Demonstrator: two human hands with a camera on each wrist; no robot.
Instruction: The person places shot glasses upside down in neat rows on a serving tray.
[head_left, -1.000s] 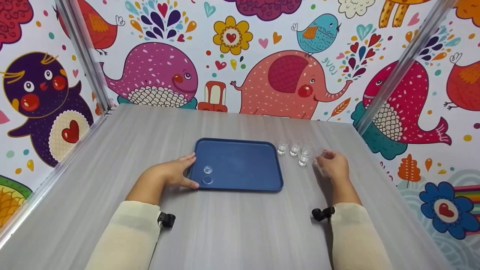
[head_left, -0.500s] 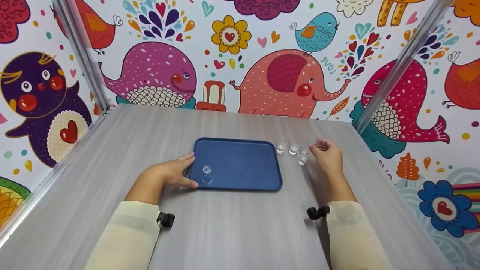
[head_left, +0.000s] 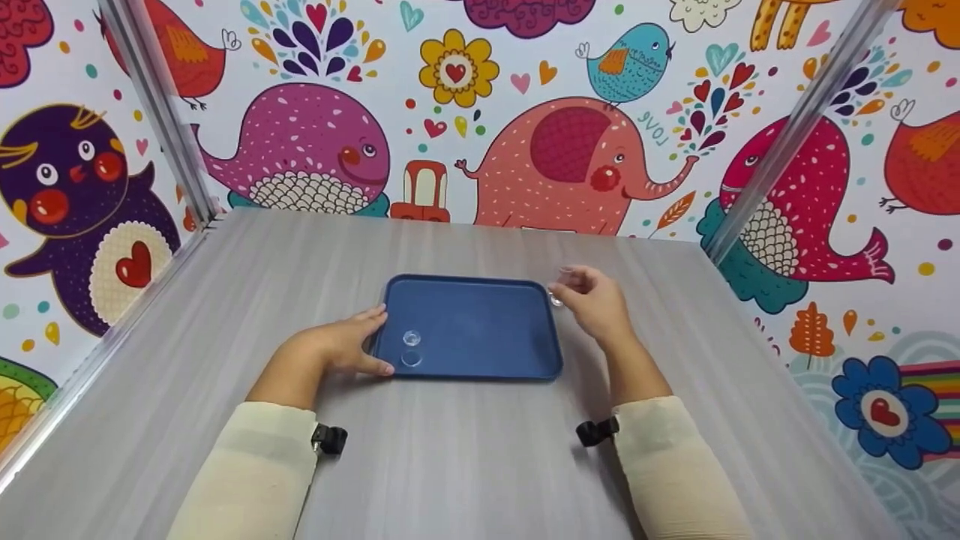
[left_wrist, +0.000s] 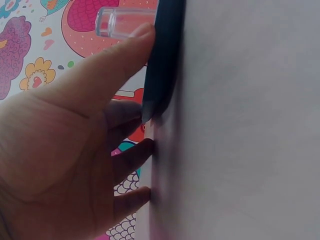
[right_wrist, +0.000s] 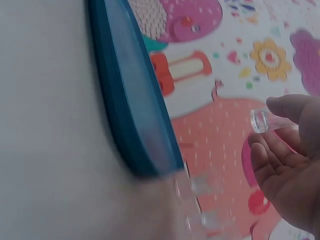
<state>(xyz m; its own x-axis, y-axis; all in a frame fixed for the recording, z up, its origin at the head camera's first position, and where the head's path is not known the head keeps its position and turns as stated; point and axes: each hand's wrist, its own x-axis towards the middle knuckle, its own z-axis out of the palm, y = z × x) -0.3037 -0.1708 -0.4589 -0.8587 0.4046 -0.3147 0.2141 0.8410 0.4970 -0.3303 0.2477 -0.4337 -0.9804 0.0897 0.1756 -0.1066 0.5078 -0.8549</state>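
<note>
My left hand (head_left: 341, 345) rests at the left side of a blue tray (head_left: 472, 322), thumb at the near corner and fingers spread along the edge. In the left wrist view the thumb (left_wrist: 135, 42) touches the rim. A clear shot glass (head_left: 411, 349) stands upside down on the tray's near left part. My right hand (head_left: 600, 304) pinches another shot glass (right_wrist: 260, 120) between thumb and fingers, base down, above the table by the tray's right edge. Two more shot glasses stand on the table beyond the tray corner, a nearer one (right_wrist: 185, 189) and a second (right_wrist: 196, 222), both blurred.
The grey wood-grain table (head_left: 465, 450) runs back to a wall with cartoon animals (head_left: 570, 165). Metal posts (head_left: 172, 112) stand at both rear corners. From the head, my right hand covers most of the glasses on the table; one glass base (head_left: 556, 298) shows beside it.
My right hand has moved left with the shot glass, from beyond the standing glasses to near the tray's right edge. My left hand and the tray stay put.
</note>
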